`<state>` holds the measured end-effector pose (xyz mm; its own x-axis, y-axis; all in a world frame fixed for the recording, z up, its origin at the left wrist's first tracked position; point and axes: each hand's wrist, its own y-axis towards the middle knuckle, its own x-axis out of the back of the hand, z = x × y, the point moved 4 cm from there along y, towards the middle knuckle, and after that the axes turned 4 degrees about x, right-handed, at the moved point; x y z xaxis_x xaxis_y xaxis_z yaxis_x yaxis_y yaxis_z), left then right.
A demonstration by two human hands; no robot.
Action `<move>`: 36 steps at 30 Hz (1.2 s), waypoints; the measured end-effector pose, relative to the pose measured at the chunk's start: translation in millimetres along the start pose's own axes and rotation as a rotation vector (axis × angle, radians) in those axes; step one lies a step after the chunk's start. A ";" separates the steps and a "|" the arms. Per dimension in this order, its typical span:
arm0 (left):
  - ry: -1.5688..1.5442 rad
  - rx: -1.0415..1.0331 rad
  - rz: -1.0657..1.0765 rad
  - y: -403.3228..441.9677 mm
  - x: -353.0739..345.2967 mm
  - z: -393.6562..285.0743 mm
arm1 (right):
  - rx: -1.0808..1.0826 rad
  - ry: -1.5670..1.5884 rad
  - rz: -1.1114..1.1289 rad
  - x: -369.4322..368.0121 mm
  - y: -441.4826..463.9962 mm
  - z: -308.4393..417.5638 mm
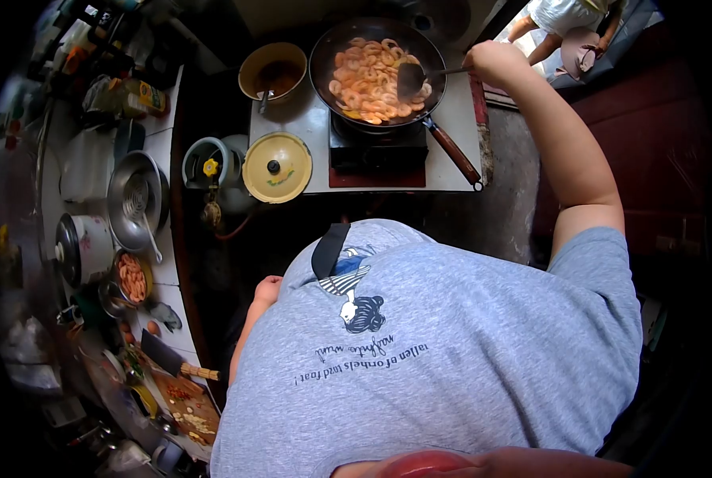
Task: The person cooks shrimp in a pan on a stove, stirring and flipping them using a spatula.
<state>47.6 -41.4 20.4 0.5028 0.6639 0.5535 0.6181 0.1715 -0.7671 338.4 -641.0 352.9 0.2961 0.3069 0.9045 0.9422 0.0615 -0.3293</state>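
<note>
My right hand (pixel 498 62) is closed around the handle of a spatula (pixel 411 80). The spatula's dark blade rests among pink-orange peeled shrimp (pixel 372 76) in a black wok (pixel 321 88). The wok sits on a black stove (pixel 372 147), and its wooden handle (pixel 454 151) points toward the front right. Beside my body, at the left edge of my grey shirt, my left hand (pixel 268 288) hangs low with curled fingers. Nothing shows in it, though its underside is hidden. A yellow bowl (pixel 246 78) of brown liquid with a spoon stands left of the wok.
A yellow lid (pixel 258 177) lies near the table's front edge, beside a gas cylinder valve (pixel 210 166). The left counter holds a metal basin (pixel 119 209), a lidded pot (pixel 94 248), a bowl of shrimp (pixel 132 277), a cleaver (pixel 164 354) and a cutting board (pixel 182 394). Another person (pixel 563 20) is at upper right.
</note>
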 end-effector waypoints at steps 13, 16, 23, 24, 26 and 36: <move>0.065 0.033 0.069 40.6 -14.5 32.9 | 0.023 0.376 0.075 -71.4 17.5 54.5; 0.054 0.005 0.043 12.7 1.3 -1.9 | 0.038 0.393 0.024 -78.5 21.0 67.0; -0.092 -0.039 0.053 14.1 0.9 -10.8 | 0.018 0.266 0.070 -56.1 3.7 55.9; -0.065 -0.034 0.047 12.9 1.4 -11.6 | 0.020 0.279 0.066 -55.6 2.4 46.5; -0.010 -0.025 0.037 7.7 4.4 -18.3 | 0.024 0.226 0.030 -45.7 -4.8 30.2; 0.075 -0.045 0.090 84.6 -42.4 70.5 | -0.122 -0.047 -0.102 -1.9 -11.7 -27.0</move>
<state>36.0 -3.7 -90.8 0.6006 0.6185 0.5068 0.5941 0.0790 -0.8005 331.0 -668.0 362.3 0.1932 0.3497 0.9167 0.9799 -0.0206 -0.1986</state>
